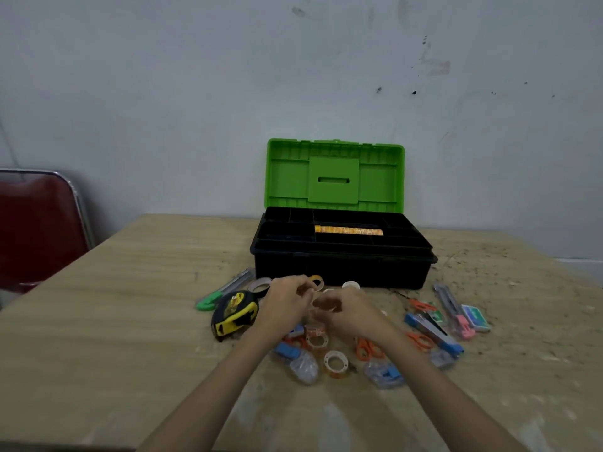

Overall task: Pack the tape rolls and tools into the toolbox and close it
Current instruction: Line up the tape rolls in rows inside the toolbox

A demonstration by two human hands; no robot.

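Toolbox sits centre frame, upper-middle, green lid up against the wall, black tray exposed with one long yellow-orange item lying left-right in a rear compartment. Tape rolls and tools are scattered on the tabletop just in front of it, below in the frame. Left hand and right hand meet over the pile's middle, fingers curled around what looks like a clear tape roll; blurred, so can't tell which hand actually holds it. Box opening lies straight ahead and above both hands, short lift over the front wall. Yellow tape measure is nearest the left hand, blue-handled tools and orange scissors nearer the right. Tabletop is dusty wood. Red chair at left edge.
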